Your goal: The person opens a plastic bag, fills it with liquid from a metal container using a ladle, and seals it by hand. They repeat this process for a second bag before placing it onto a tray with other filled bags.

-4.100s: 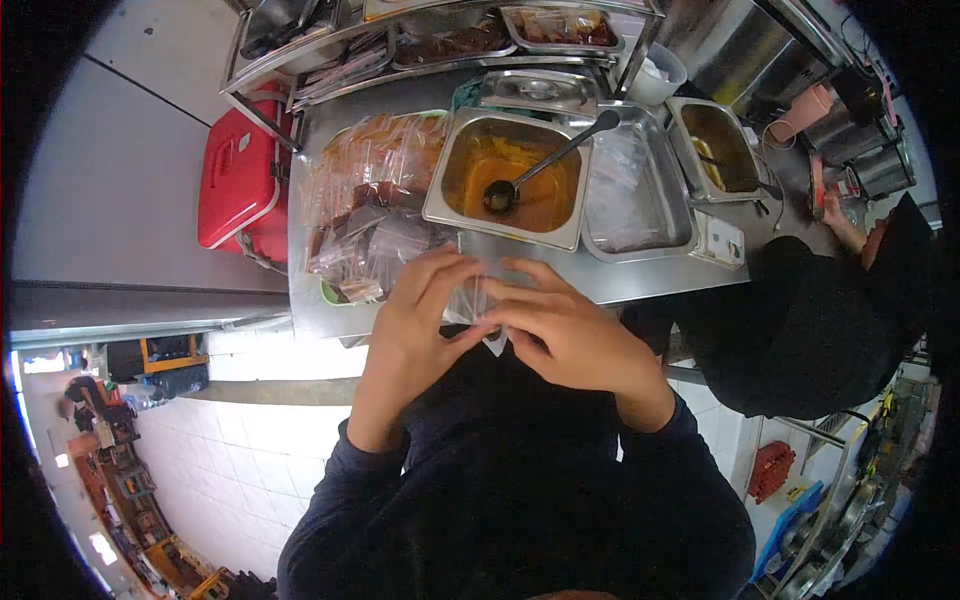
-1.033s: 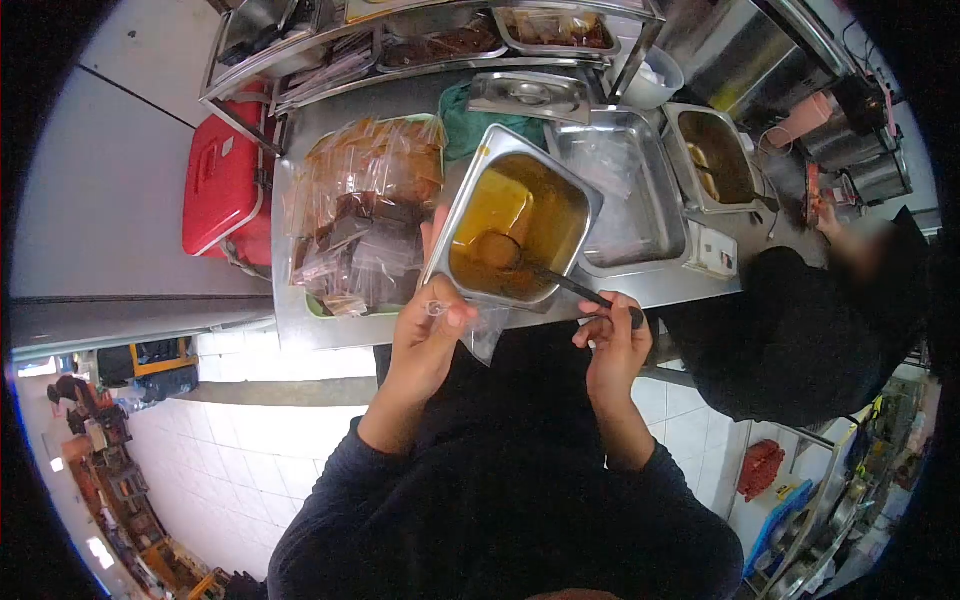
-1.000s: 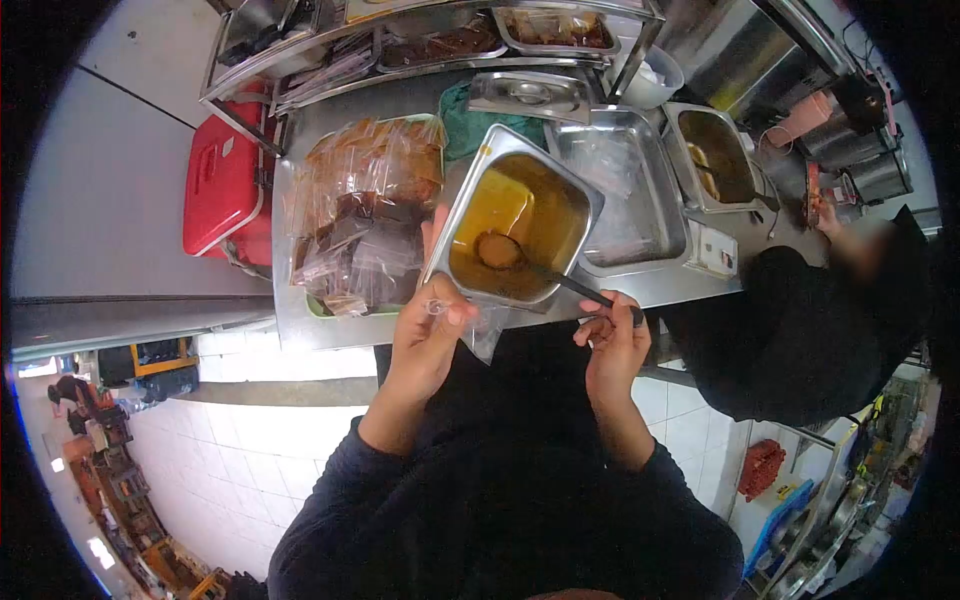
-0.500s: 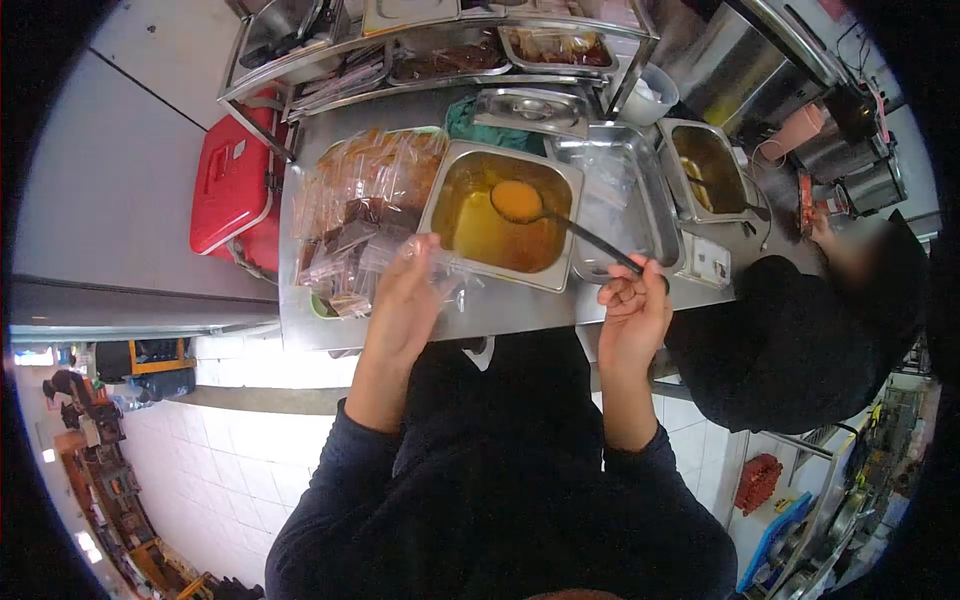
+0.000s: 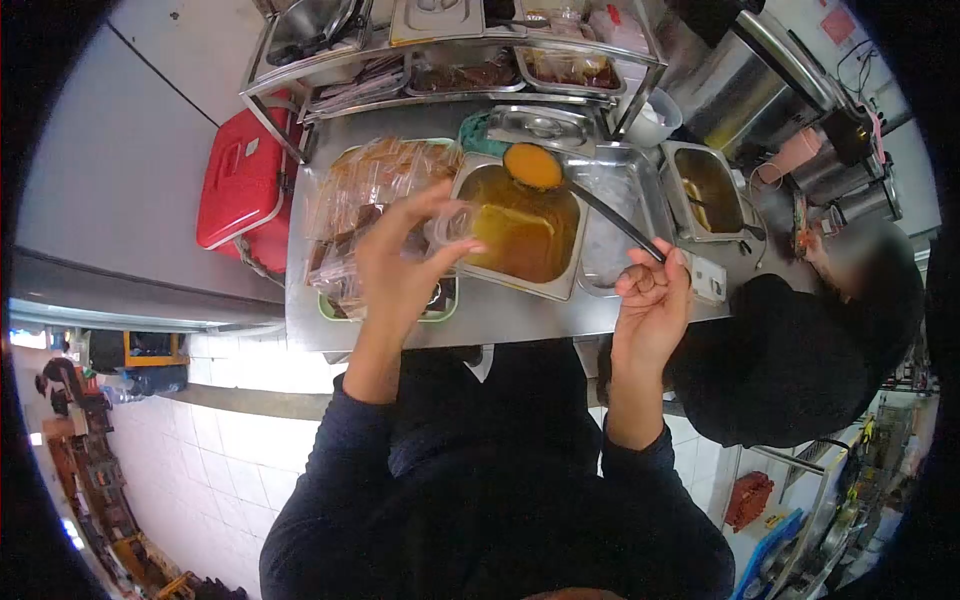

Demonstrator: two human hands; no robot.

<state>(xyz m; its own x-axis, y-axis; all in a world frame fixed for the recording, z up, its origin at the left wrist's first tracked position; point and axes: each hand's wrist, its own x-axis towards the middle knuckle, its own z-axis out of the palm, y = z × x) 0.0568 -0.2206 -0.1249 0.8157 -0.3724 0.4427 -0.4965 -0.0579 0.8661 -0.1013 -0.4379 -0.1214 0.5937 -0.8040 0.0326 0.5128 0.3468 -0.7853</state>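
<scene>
My right hand (image 5: 652, 300) is closed around the black handle of a ladle (image 5: 615, 218), whose bowl is full of orange-yellow liquid. The bowl hangs above the far left part of a deep steel pan (image 5: 572, 240) that holds yellow-orange liquid. My left hand (image 5: 400, 255) grips a small clear plastic bag (image 5: 452, 225), its mouth spread round between thumb and fingers, beside the pan's left edge. Under and behind that hand lies a green-rimmed tray (image 5: 440, 312) heaped with filled clear bags (image 5: 345, 215), some brown, some orange.
Right of the pan sits a steel tray (image 5: 655, 185) with clear bags inside. Beyond it is another pan (image 5: 708, 230) with a utensil. A steel shelf (image 5: 450, 100) spans the back. A red cooler (image 5: 240, 185) stands left. A person in black (image 5: 800, 360) is at the right.
The ladle has risen and moved away from me, its bowl now higher above the pan. My left hand has turned, and the bag's mouth is now held wide, nearer the pan.
</scene>
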